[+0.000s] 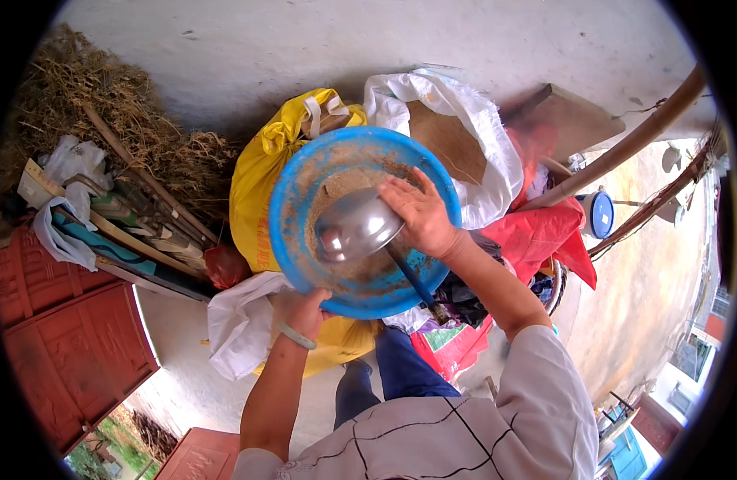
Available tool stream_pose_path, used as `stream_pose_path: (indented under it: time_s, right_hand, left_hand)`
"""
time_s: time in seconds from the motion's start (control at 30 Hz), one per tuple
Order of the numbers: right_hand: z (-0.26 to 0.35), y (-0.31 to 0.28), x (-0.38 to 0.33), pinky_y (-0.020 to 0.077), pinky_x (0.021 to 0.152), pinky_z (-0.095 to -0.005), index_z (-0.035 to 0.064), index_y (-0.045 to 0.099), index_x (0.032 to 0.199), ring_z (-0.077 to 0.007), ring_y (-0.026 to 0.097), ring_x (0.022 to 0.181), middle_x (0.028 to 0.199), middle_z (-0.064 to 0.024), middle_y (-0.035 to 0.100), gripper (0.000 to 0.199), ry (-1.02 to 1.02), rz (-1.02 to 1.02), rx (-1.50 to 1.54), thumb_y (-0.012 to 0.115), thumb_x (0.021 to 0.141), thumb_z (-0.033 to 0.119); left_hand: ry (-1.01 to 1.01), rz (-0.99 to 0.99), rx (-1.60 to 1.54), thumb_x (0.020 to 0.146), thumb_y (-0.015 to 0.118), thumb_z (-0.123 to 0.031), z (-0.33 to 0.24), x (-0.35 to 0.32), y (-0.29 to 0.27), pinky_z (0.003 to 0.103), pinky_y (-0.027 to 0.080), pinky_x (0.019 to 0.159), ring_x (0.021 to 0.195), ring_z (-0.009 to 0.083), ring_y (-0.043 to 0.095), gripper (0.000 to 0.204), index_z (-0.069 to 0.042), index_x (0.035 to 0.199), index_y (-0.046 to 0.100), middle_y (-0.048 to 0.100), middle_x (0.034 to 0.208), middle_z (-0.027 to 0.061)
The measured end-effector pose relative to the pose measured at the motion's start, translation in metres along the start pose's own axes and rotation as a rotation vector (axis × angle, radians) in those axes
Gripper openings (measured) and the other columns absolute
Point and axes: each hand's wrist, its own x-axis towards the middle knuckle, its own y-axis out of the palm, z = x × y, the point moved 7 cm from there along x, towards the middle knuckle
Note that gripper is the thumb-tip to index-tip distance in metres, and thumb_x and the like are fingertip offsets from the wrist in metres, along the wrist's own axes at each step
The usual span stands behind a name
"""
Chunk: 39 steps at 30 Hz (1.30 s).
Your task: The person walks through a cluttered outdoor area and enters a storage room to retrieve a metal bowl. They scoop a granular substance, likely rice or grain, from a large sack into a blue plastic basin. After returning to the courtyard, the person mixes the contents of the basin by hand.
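A round blue basin (284,200) with brownish powder (344,188) coating its inside is in front of me. My left hand (306,314) is closed on its near left rim, the thumb over the edge. Inside the basin is a large shiny metal ladle (348,228), its rounded back turned up. Its dark handle slants over the near right rim. My right hand (420,216) is closed on the right edge of the ladle's bowl, fingers over the metal. The ladle's underside is hidden, as are some fingers of both hands.
Beyond the basin, a white woven sack (504,172) gapes, with brownish meal (448,140) inside. A yellow sack (252,200) stands to its left. Dry brush (104,104) and boards lie at the left; red bags (536,236), a wooden pole (624,152) and a bucket (600,214) are at the right.
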Motion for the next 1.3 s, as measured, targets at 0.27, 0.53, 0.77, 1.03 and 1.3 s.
stream_pose_path:
  time_s: [0.27,0.53,0.77,1.03,1.3]
  right_hand:
    - [-0.091,0.002,-0.046,0.0509,0.064,-0.0253,-0.0026,0.047,0.118,-0.0147,0.061,0.075,0.093,-0.0099,0.061,0.029,0.836,-0.337,0.772,0.045,0.091,0.008]
    - [-0.202,-0.002,-0.104,0.0473,0.044,-0.028,-0.0099,0.052,0.094,-0.0222,0.061,0.056,0.076,-0.0155,0.061,0.026,1.266,-0.303,0.838,0.047,0.081,0.013]
    - [-0.259,0.055,-0.134,0.0494,0.045,-0.0305,-0.0098,0.055,0.091,-0.0258,0.062,0.057,0.073,-0.0175,0.061,0.024,1.49,-0.085,0.906,0.046,0.078,0.009]
    - [-0.337,0.043,-0.119,0.0537,0.059,-0.0324,-0.0108,0.05,0.107,-0.0297,0.066,0.07,0.093,-0.0245,0.062,0.033,1.526,-0.089,0.356,0.049,0.076,0.001]
    - [-0.456,0.059,-0.159,0.0391,0.095,-0.0383,0.0073,0.023,0.137,-0.0364,0.046,0.115,0.127,-0.0274,0.041,0.063,1.105,-0.28,0.005,0.048,0.08,0.003]
  left_hand:
    - [0.005,-0.051,0.002,0.074,0.052,-0.006,-0.006,-0.007,0.008,0.033,0.05,0.063,0.084,0.0204,0.059,0.043,-0.005,0.117,0.046,0.058,0.105,0.0087]
    - [0.039,-0.05,0.005,0.073,0.05,-0.004,0.0,-0.014,0.003,0.035,0.052,0.066,0.09,0.0225,0.059,0.052,-0.006,0.124,0.041,0.055,0.111,0.0091]
    - [0.03,-0.021,-0.082,0.074,0.047,-0.002,0.014,-0.024,-0.007,0.036,0.054,0.071,0.097,0.0243,0.058,0.053,-0.005,0.126,0.038,0.053,0.116,0.0103]
    - [0.031,-0.077,-0.081,0.074,0.046,-0.001,0.015,-0.024,-0.006,0.036,0.053,0.072,0.094,0.0235,0.058,0.05,-0.004,0.124,0.04,0.053,0.115,0.0092]
    - [0.063,-0.101,0.181,0.075,0.044,0.001,0.026,-0.02,-0.024,0.036,0.044,0.091,0.108,0.0239,0.05,0.05,-0.003,0.124,0.039,0.048,0.121,0.0089]
